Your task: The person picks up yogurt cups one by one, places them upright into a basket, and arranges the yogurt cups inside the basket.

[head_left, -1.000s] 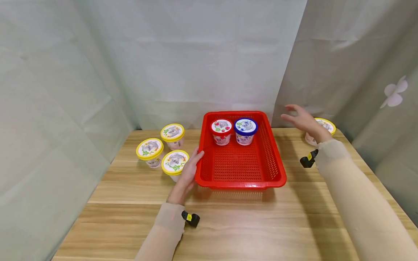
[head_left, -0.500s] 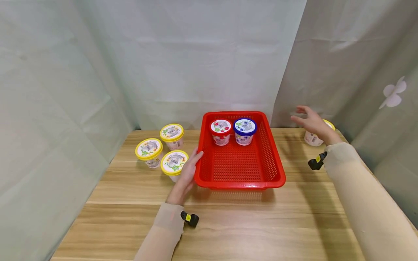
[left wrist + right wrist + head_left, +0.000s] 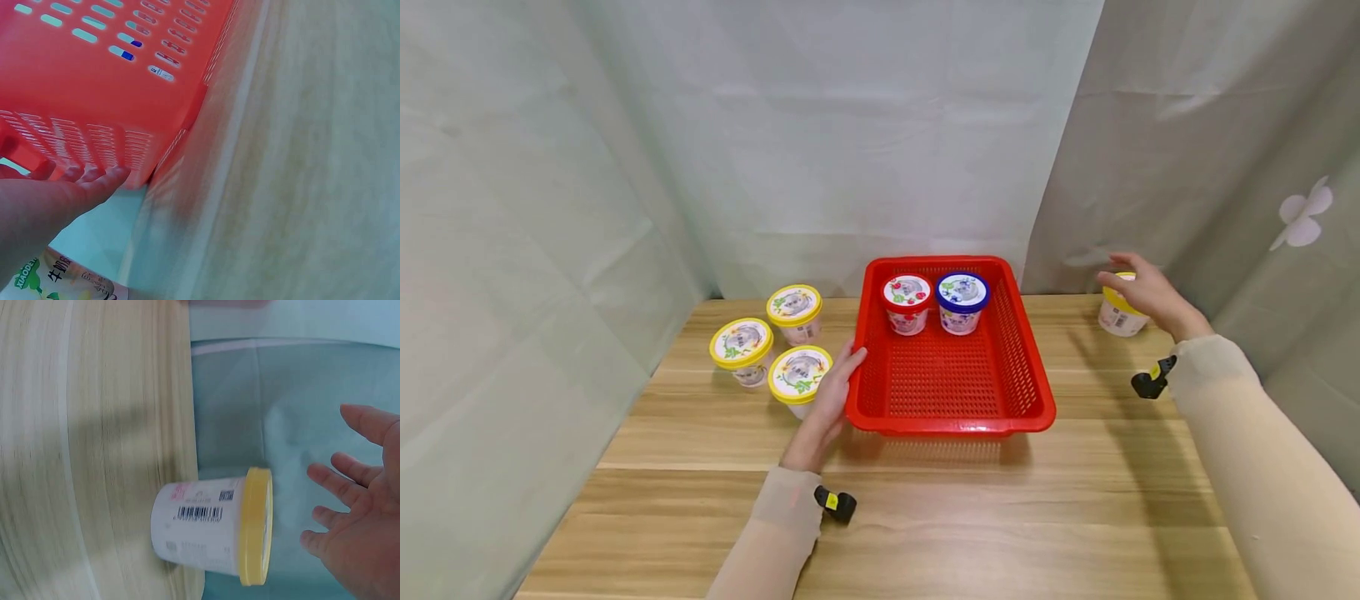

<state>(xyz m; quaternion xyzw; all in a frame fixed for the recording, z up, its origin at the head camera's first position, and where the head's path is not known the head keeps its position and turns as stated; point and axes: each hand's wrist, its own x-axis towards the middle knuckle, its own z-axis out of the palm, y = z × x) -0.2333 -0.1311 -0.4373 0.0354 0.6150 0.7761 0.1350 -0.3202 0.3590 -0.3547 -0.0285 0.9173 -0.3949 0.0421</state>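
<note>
Right hand [image 3: 1150,298] loose, holding nothing; yellow-lidded cup [image 3: 203,528] upright just below it, apart. Step looks like reach; next move likely calls for lowering, curling fingers round cup. Left hand [image 3: 831,396] ungrasping, fingers against red basket [image 3: 951,427]. Wood-grain table [image 3: 925,517] beneath both; pale cloth [image 3: 850,150] beyond.

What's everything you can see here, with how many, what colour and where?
Table: one, light wood, below.
Cloth: pieces uncountable, greyish, behind and both sides.
Flower shape: one, pale pink, on the right side cloth.
Basket: one, red, mid-table.
Red-lidded tub: one, inside, back left.
Blue-lidded tub: one, inside, right beside it.
Yellow-lidded tubs: three, table, left of basket.
Fourth yellow-lidded tub: one, table, right of basket.
Wrist cameras: two, black and yellow, one per wrist.
Sleeves: two, cream, forearms.
Left hand: one, on basket's left edge.
Right hand: one, near fourth tub.
</note>
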